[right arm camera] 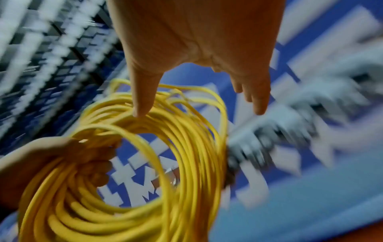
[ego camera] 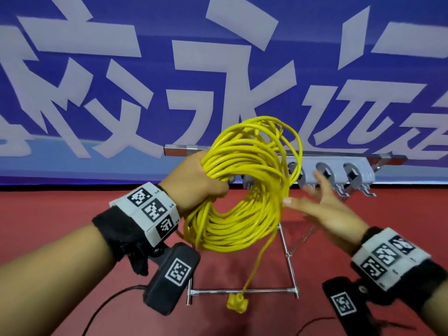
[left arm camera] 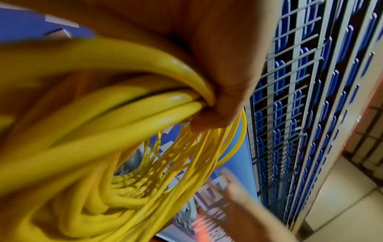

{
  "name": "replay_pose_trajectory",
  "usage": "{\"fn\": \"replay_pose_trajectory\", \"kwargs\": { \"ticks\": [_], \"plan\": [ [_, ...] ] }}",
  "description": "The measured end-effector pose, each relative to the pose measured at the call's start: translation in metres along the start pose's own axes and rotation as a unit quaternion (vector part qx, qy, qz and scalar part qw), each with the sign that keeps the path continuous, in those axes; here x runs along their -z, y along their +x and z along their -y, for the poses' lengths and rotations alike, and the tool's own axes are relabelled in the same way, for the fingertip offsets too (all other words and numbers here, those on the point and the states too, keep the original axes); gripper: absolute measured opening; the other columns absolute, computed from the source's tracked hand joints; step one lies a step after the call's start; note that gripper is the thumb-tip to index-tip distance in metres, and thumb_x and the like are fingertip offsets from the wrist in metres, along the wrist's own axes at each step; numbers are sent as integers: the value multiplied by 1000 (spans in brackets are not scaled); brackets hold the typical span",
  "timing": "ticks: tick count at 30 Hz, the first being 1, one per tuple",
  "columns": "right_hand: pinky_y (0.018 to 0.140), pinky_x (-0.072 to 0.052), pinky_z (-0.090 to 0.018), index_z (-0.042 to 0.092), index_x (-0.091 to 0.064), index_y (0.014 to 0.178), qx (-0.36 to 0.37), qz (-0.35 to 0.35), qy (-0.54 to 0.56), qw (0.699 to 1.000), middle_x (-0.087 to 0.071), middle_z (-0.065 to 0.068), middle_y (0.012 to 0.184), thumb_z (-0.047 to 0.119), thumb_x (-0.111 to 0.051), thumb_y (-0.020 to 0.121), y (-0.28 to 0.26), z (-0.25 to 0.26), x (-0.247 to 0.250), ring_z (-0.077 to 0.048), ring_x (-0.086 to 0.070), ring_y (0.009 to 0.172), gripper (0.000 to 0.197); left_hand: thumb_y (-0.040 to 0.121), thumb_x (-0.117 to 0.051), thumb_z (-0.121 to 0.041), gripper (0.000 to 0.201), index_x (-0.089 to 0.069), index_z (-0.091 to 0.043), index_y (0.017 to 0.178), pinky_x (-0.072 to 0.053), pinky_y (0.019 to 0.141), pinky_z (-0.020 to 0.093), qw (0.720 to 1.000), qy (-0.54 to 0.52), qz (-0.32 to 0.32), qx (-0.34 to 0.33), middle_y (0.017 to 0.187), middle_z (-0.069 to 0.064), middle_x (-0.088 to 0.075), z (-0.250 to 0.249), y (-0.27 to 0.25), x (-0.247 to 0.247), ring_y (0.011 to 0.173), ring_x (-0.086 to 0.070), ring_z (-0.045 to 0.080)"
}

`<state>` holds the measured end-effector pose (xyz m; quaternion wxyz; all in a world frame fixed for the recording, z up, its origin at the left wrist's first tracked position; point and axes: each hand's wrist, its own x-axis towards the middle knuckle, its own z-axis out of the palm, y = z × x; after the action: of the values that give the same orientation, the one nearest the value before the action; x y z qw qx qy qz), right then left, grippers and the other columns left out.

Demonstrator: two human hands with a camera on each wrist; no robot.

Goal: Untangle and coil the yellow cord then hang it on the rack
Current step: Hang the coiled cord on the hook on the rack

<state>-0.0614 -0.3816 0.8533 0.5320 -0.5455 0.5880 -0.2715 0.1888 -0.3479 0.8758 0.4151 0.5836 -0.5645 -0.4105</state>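
The yellow cord (ego camera: 244, 183) is wound into a round coil of several loops, held up in front of the rack. My left hand (ego camera: 194, 180) grips the coil's left side, fingers curled through the loops (left arm camera: 186, 101). One loose end hangs down to a yellow plug (ego camera: 237, 304) near the floor. My right hand (ego camera: 315, 202) is flat and spread just right of the coil, thumb tip near its edge (right arm camera: 140, 108), holding nothing. The rack (ego camera: 334, 173) is a grey bar with round clips and metal hooks on a silver rail, directly behind the coil.
A chrome tube frame (ego camera: 289, 260) stands on the red floor (ego camera: 72, 209) below the coil. A blue banner with large white characters (ego camera: 169, 69) fills the wall behind. Black wrist-camera cables trail on the floor. Rows of blue seats (left arm camera: 311, 98) show in the left wrist view.
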Motion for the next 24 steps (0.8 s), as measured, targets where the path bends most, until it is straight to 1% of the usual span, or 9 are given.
{"fn": "replay_pose_trajectory", "kwargs": {
  "ticks": [2,5,7,9,13,16,18,20,24],
  "plan": [
    [111,-27,-36,45,0,146,142,-37,-143,979,-15,11,156,54,-81,43,-10,26,11,-9,-22,141,131,48,-64,-15,23,-49,-19,66,-39,47,20,998,52,30,-11,50,-9,-50,-3,0,-4,46,-44,8],
    [114,-8,-29,45,13,142,323,21,-365,873,3,17,156,63,-80,44,-15,63,2,-1,4,142,137,48,-65,-19,27,-50,-17,71,-40,52,25,993,97,71,-4,58,-6,-52,-5,2,-12,50,-46,10],
    [118,1,-38,38,19,144,365,40,-488,791,12,6,159,70,-78,42,-9,79,-15,-10,14,145,144,48,-66,-21,28,-52,-16,72,-42,54,28,991,102,84,2,59,-4,-54,-8,4,-16,52,-47,12],
    [119,1,-46,31,16,148,369,45,-558,742,4,2,160,74,-76,42,-3,84,-31,-16,11,146,146,48,-66,-22,28,-55,-12,72,-44,56,32,991,105,89,1,61,0,-57,-11,6,-19,54,-49,14],
    [118,-5,-44,28,-19,148,351,34,-573,740,-36,2,146,68,-76,48,7,89,-46,-19,-23,142,122,46,-67,-25,29,-60,-10,70,-45,57,31,990,118,72,7,62,6,-61,-15,8,-18,54,-52,14],
    [102,-32,-36,31,-44,130,372,13,-574,729,-55,3,118,52,-75,58,14,95,-50,-21,-52,111,81,47,-68,-25,25,-59,-13,68,-48,56,32,990,121,73,17,62,5,-63,-20,10,-14,52,-56,15],
    [84,-35,-32,33,-51,120,378,12,-593,710,-58,6,105,52,-72,60,16,98,-50,-19,-55,97,67,49,-72,-24,24,-57,-16,66,-45,54,27,985,146,88,20,60,0,-61,-23,11,-11,50,-54,11],
    [81,-33,-31,34,-55,114,379,17,-611,694,-58,8,99,58,-69,58,18,100,-49,-16,-54,92,62,58,-80,-17,25,-56,-17,66,-44,52,22,979,173,105,21,59,-3,-59,-27,12,-9,49,-52,7],
    [77,-42,-32,30,-56,107,348,57,-578,736,-59,8,91,52,-72,57,21,100,-50,-17,-53,86,57,66,-78,-11,20,-59,-14,70,-42,50,19,971,204,120,17,62,0,-60,-29,16,-6,50,-52,6]
  ]
}}
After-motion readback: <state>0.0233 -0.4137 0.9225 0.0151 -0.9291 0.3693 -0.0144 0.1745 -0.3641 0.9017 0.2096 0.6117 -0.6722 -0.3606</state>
